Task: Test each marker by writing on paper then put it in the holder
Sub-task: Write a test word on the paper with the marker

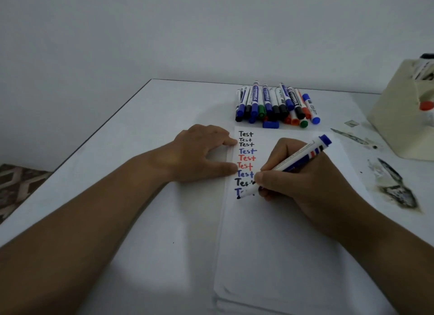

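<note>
A: Nearest us, our right hand (303,181) pinches the marker (288,165) between thumb and fingers, its tip on the paper (277,244) starting a fresh line under the column of "Test" words. We should keep the stroke light and finish the whole word.

B: Our left hand (202,150) lies flat, fingers spread, pinning the paper's left edge; we'd best not lift it. Plenty of blank sheet lies below.

A: Further off, the loose cap (270,124) sits just beyond the paper, in front of the untested markers (277,103).

B: The holder (397,117) stands far right on the worktop (141,220), past some stains (394,188).
</note>
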`<action>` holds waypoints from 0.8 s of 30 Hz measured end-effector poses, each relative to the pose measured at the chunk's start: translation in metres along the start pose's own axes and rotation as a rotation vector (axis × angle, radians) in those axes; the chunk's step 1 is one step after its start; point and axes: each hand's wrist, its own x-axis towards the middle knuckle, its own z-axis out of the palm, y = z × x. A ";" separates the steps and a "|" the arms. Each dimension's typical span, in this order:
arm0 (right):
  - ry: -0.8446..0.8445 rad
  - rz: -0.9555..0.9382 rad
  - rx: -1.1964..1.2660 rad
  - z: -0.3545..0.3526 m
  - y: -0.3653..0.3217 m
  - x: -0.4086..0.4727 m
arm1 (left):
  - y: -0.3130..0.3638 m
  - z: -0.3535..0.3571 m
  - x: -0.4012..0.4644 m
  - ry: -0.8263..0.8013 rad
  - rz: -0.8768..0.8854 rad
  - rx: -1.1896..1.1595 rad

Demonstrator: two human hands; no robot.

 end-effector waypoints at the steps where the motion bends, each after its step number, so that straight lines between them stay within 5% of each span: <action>1: -0.001 -0.008 -0.001 0.000 0.000 0.000 | 0.001 -0.001 -0.001 -0.011 -0.003 -0.004; 24: -0.008 -0.045 -0.111 0.000 0.006 0.001 | 0.008 -0.010 -0.012 -0.135 0.000 0.042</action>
